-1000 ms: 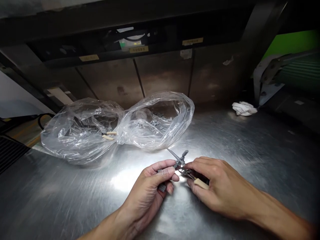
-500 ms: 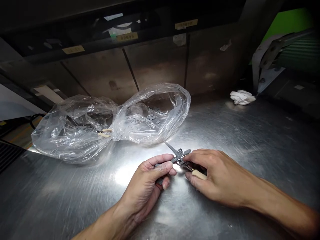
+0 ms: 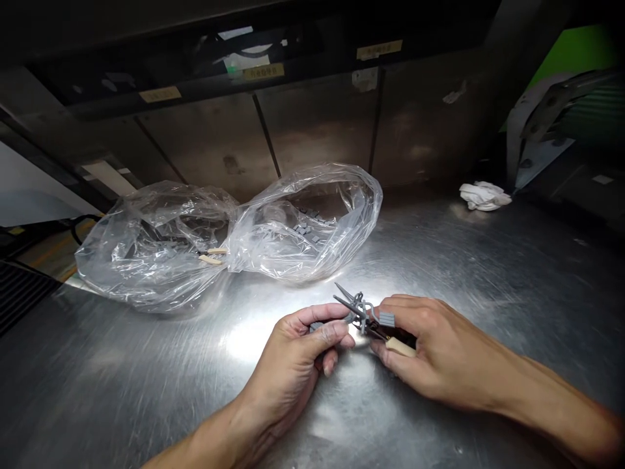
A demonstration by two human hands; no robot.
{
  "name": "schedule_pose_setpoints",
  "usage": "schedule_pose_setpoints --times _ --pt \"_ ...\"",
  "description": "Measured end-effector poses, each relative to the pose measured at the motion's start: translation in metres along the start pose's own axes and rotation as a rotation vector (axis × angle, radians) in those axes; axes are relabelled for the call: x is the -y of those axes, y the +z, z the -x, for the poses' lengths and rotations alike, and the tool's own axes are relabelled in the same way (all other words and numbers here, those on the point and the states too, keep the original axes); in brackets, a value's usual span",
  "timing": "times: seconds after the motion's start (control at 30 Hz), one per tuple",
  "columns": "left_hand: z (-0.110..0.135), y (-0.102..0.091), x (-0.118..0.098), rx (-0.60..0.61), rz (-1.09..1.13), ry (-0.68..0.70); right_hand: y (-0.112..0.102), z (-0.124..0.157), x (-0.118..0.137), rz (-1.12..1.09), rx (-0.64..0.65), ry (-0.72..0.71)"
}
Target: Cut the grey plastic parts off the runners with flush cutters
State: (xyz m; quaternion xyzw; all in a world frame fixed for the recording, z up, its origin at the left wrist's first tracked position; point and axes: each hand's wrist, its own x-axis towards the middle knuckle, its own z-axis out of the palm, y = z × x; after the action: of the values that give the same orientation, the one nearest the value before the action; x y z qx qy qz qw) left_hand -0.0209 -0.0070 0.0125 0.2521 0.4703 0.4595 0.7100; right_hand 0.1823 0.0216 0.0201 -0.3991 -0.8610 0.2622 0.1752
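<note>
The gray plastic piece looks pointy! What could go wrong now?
Its thin spikes on the gray plastic piece point near the left hand and might poke it. The beige-handled pliers in the right hand could pinch a finger. A small bit might drop and slide across the steel table.

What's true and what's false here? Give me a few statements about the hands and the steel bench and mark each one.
The left hand holds a grey plastic sprue. True.
The right hand is empty. False: it holds cream-handled nippers.
The clear plastic bag contains small grey pieces. True.
The white cloth lies between the hands. False: it lies towards the back of the steel table, off to the right.
</note>
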Motion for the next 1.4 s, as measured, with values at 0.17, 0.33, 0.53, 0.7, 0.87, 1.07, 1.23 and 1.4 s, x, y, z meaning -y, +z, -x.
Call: schedule_pose_setpoints --times 0.17,0.33,0.53,0.7,0.87,1.07,1.23,1.4 --pt "-0.0008 -0.0008 0.0006 0.014 -0.003 0.004 0.0012 -0.0002 -0.0019 0.016 -0.015 -0.024" --pt "-0.0022 -0.0012 0.0018 0.001 -0.019 0.001 0.0025 0.0002 -0.0018 0.012 -0.010 -0.019" --pt "-0.0006 -0.0020 0.0028 0.000 -0.055 0.021 0.0037 -0.0010 -0.0024 0.000 -0.006 -0.018" --pt "0.0006 -0.0011 0.0019 0.003 -0.055 0.025 0.0033 -0.0012 -0.0021 -0.011 0.017 0.000" --pt "0.0005 0.0015 0.0014 0.005 -0.029 0.034 0.0037 -0.0011 -0.0024 -0.007 0.017 -0.001" --pt "0.0001 0.0025 0.0003 0.005 -0.012 0.026 0.0033 -0.0014 -0.0013 0.000 0.005 -0.023" --pt "0.0009 0.0022 0.0006 -0.006 -0.001 0.006 0.0026 -0.0023 0.0014 -0.008 0.005 -0.006" --pt "0.0022 0.0010 0.0013 -0.037 0.058 -0.019 0.0002 -0.0023 0.0024 -0.017 0.013 0.005"
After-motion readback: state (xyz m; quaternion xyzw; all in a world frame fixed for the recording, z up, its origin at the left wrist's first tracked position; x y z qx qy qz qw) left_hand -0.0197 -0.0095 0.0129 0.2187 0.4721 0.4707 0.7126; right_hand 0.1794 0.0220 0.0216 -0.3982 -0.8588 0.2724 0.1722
